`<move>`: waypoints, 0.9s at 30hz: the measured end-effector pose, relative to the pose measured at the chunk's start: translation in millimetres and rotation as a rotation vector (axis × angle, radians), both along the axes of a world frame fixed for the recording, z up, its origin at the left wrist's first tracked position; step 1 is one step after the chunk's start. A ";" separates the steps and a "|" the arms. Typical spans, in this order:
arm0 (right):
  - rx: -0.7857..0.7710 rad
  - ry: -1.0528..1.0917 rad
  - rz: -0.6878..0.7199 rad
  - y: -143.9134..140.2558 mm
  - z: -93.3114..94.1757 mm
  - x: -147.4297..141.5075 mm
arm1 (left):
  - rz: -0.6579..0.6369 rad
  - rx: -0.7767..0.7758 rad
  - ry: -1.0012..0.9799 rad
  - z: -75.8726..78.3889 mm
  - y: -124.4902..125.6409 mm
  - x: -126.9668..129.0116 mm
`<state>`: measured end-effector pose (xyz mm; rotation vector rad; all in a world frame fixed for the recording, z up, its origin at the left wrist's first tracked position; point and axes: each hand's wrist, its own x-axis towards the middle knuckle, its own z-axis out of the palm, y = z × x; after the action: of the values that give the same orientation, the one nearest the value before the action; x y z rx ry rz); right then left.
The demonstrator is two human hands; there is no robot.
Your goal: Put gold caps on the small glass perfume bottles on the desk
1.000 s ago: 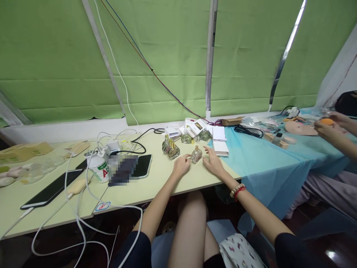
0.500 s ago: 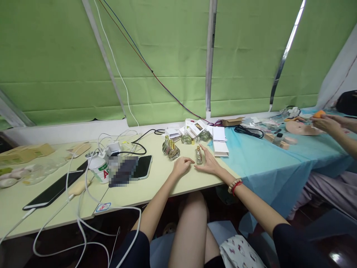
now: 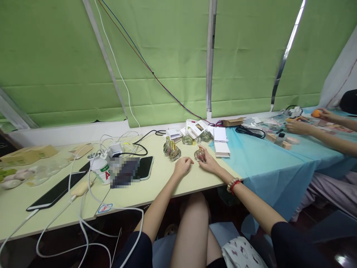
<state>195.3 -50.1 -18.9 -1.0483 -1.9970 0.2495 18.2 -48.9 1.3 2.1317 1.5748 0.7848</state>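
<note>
A round glass perfume bottle (image 3: 199, 155) with a gold top stands upright on the cream table. Fingers and thumb of my right hand (image 3: 208, 163) close around it from the right side. My left hand (image 3: 182, 166) rests on the table to the left of that bottle, apart from it. Its fingers are curled in, and nothing shows in them. Just beyond my left hand, more gold-topped perfume bottles (image 3: 173, 151) stand close together. Behind, clear glass bottles (image 3: 187, 139) sit beside opened white boxes (image 3: 197, 128).
White box parts (image 3: 221, 149) lie to the right, by a blue cloth (image 3: 259, 156) and a coiled black cable (image 3: 250, 131). At left are a phone (image 3: 145, 167), a white bottle (image 3: 99, 169), a tablet (image 3: 57, 191) and loose white cables. A co-worker's hands (image 3: 299, 127) work at the far right.
My right hand has closed around the bottle, which has turned from its narrow side to its round face. My left hand stays nearly still. The co-worker's hands have moved apart.
</note>
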 end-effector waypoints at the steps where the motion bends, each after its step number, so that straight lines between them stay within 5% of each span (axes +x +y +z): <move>1: -0.027 0.018 0.005 -1.0 1.0 0.2 | 0.003 0.003 0.000 -0.3 0.3 0.3; 7: -0.025 0.146 -0.065 -3.3 2.2 -0.4 | 0.029 0.008 0.008 0.1 0.1 1.7; 17: 0.141 0.023 -0.273 -7.4 3.8 -4.1 | 0.034 0.008 0.023 1.4 -1.2 2.3; 22: 0.208 0.010 -0.083 -9.0 5.9 -2.9 | 0.034 0.009 0.025 0.3 -1.7 2.4; 27: 0.054 0.004 0.037 -12.0 4.9 -1.8 | 0.006 0.003 0.017 1.5 -2.8 0.9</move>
<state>193.5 -62.1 -14.0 -0.9768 -2.0097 0.2163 19.1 -51.7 2.8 2.1426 1.5908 0.7736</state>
